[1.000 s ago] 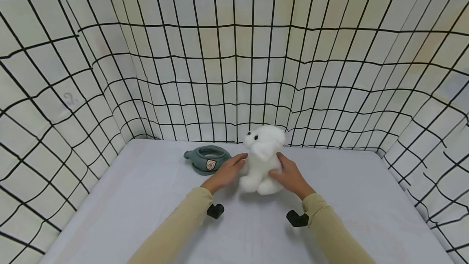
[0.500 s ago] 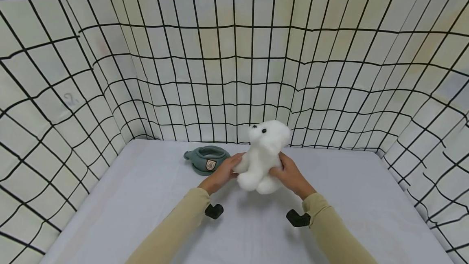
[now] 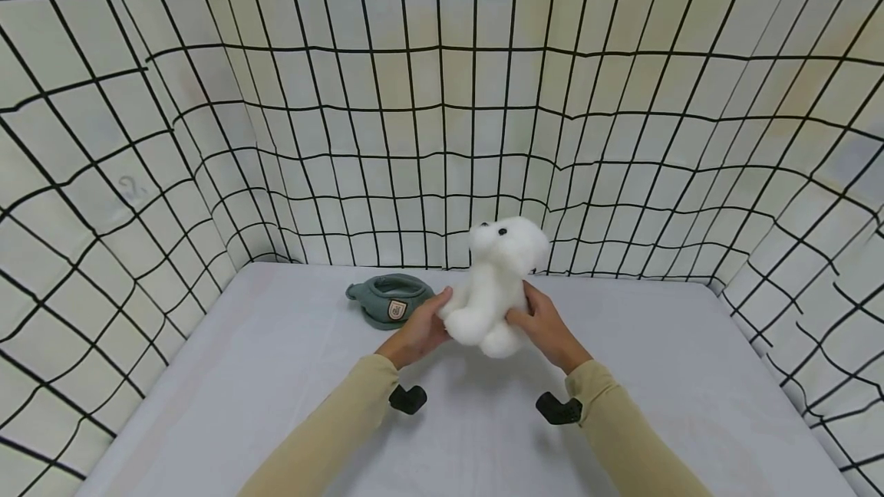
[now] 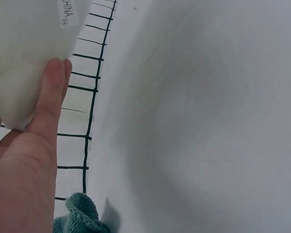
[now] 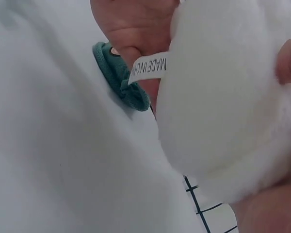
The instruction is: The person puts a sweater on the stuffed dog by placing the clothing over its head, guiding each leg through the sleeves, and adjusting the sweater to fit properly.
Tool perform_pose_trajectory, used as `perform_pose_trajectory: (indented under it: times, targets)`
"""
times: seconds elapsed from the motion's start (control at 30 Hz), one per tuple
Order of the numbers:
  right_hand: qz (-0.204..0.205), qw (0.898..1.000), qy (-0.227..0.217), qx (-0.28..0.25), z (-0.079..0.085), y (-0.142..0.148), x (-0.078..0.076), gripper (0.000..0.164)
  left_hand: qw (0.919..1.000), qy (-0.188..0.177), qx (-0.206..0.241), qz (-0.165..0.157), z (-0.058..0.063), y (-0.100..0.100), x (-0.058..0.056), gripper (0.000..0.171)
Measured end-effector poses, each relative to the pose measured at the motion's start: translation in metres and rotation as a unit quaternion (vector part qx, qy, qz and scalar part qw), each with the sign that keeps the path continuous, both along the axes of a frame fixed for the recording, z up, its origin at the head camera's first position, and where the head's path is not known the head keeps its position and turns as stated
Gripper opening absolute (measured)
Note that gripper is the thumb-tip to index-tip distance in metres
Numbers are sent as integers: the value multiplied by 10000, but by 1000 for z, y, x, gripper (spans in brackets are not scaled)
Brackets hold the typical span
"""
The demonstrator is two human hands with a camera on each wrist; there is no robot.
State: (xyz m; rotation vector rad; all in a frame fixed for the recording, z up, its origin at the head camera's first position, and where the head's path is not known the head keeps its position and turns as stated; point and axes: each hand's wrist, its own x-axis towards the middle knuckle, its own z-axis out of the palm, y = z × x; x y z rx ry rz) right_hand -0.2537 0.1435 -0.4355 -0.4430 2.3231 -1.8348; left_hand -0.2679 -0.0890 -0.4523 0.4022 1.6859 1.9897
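Note:
A fluffy white plush dog [image 3: 486, 290] with dark eyes is held up over the table, its head tipped back and facing left. My left hand [image 3: 420, 332] grips its lower left side. Opposite, my right hand [image 3: 545, 328] grips its right side, thumb on the front. From underneath, the plush dog [image 4: 24, 43] shows a white tag [image 4: 68, 12] lettered CHINA, and the left hand [image 4: 31, 141] has its fingers along the body. In the right wrist view the tag [image 5: 148, 68] sticks out by the left palm.
A small green knitted garment [image 3: 376, 305] with a shield-shaped badge lies on the white table [image 3: 276, 374], just left of the left hand. White walls with a black grid [image 3: 442, 129] enclose the table at the back and both sides. Black wrist-camera mounts [image 3: 558, 409] hang under the sleeves.
The plush dog has risen a little off the table and tilted back, its face turning upward. My left hand has shifted from beside it to a hold on its lower side.

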Motion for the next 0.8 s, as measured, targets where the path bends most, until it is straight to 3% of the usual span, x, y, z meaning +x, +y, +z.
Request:
perform_pose_trajectory:
  times: [0.23,0.4,0.5,0.7,0.8]
  targets:
    - [-29,9990,436,116,0,3,-2,58,9995,262,156,8,1,3,1,54]
    - [-541,9940,923,245,2,3,-1,52,9989,369,245,134,1,4,2,55]
    - [-1032,9852,1308,406,3,3,0,46,9985,409,335,158,2,4,3,54]
    - [-1759,9519,2310,982,0,3,0,16,9982,418,334,279,4,6,3,49]
    - [-1758,9520,2253,1101,0,3,0,6,9980,466,278,313,4,7,3,50]
